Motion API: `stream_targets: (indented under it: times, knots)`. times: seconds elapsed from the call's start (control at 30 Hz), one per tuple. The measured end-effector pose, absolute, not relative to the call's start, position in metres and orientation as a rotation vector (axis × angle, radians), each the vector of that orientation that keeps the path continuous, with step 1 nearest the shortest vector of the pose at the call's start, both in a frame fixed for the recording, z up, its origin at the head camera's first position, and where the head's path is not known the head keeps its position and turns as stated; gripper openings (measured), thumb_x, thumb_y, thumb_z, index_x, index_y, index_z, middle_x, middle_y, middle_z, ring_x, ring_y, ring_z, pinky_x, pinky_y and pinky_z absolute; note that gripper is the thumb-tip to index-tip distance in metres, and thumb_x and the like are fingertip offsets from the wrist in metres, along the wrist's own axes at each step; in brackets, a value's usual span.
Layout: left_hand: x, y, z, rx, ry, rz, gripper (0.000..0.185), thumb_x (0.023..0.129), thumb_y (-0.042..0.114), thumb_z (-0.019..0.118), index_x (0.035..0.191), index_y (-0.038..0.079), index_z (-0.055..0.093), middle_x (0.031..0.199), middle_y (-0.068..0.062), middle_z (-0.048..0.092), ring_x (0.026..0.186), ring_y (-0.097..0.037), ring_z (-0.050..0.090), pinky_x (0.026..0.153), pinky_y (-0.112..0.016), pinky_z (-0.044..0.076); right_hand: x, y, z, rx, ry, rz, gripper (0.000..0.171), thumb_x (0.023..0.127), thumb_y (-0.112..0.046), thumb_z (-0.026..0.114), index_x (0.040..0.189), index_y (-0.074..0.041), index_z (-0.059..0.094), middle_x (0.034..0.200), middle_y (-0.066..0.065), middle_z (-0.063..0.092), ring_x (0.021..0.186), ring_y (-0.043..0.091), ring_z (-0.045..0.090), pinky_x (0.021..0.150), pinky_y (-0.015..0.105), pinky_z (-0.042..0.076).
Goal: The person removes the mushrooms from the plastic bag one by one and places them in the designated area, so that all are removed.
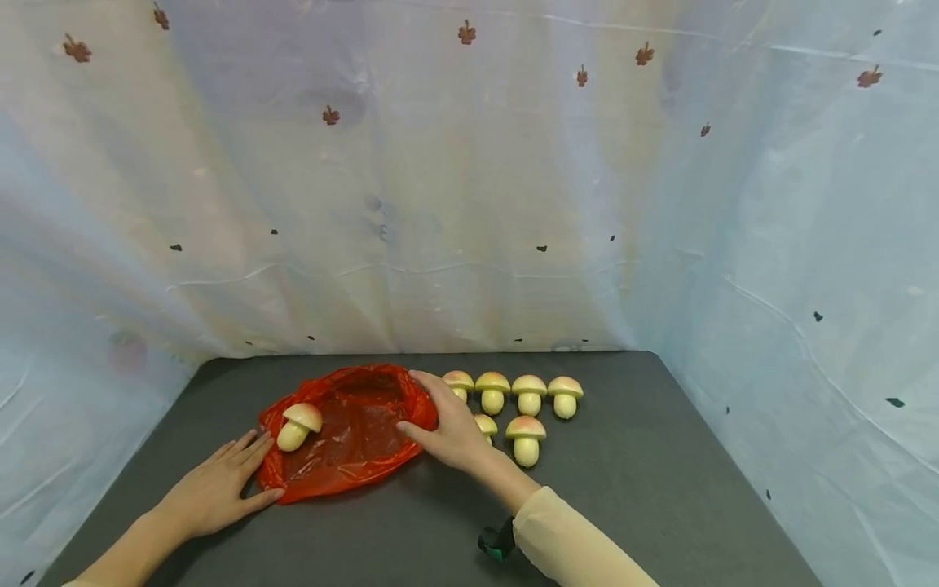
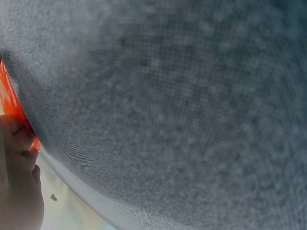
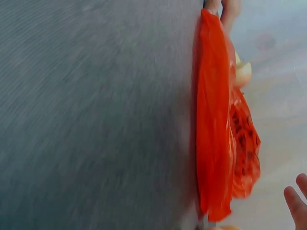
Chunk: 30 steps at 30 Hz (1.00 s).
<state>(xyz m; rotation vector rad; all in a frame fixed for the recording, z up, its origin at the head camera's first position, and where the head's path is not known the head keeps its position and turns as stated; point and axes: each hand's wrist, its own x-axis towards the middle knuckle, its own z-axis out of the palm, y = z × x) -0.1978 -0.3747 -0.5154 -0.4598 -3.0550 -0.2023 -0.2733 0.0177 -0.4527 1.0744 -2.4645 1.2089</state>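
A red plastic bag (image 1: 345,481) lies on the dark table with its mouth spread wide. One toy mushroom (image 1: 302,425), pale-stemmed with a pinkish-yellow cap, rests tilted at the bag's left side. My left hand (image 1: 216,489) touches the bag's left edge, fingers straight and thumb spread apart along the near rim. At the bag's right edge is my right hand (image 1: 451,424), with fingers extended at the far rim and thumb at the opening. In the right wrist view, fingertips (image 3: 293,201) stretch out beyond the red bag (image 3: 213,120).
Several similar mushrooms stand right of the bag: a back row (image 1: 528,395) and a front pair (image 1: 526,440), partly hidden by my right hand. A patterned plastic curtain (image 1: 440,179) surrounds the table (image 1: 631,505). A dark strap (image 1: 499,540) hangs at my right wrist.
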Motion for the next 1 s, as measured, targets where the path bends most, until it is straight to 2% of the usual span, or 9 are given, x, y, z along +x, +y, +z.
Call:
stream_targets:
  times: [0.33, 0.67, 1.0]
  knots:
    - [-0.197, -0.375, -0.516, -0.454, -3.049, -0.211, 0.096, 0.091, 0.070, 0.065, 0.151, -0.003, 0.051, 0.154, -0.027, 0.049, 0.144, -0.050, 0.041, 0.113, -0.067, 0.035, -0.270, -0.031, -0.460, 1.117, -2.546, 1.216, 0.074, 0.100, -0.037, 0.072, 0.162, -0.023, 0.036, 0.163, -0.002, 0.041, 0.144, 0.016, 0.048, 0.115, 0.038, 0.046]
    - [-0.198, -0.374, -0.514, -0.455, -3.051, -0.197, 0.097, 0.091, 0.072, 0.063, 0.151, -0.004, 0.051, 0.153, -0.028, 0.050, 0.143, -0.051, 0.042, 0.113, -0.068, 0.036, -0.267, -0.078, -0.470, 1.133, -2.636, 1.165, 0.073, 0.099, -0.042, 0.071, 0.161, -0.025, 0.036, 0.162, -0.006, 0.042, 0.144, 0.013, 0.047, 0.116, 0.035, 0.045]
    - [-0.196, -0.372, -0.514, -0.457, -3.040, -0.203, 0.096, 0.091, 0.072, 0.063, 0.151, -0.003, 0.052, 0.153, -0.025, 0.051, 0.144, -0.049, 0.042, 0.115, -0.066, 0.035, -0.265, -0.111, -0.487, 1.114, -2.695, 1.104, 0.072, 0.098, -0.043, 0.073, 0.159, -0.022, 0.040, 0.160, -0.007, 0.044, 0.142, 0.009, 0.048, 0.113, 0.031, 0.046]
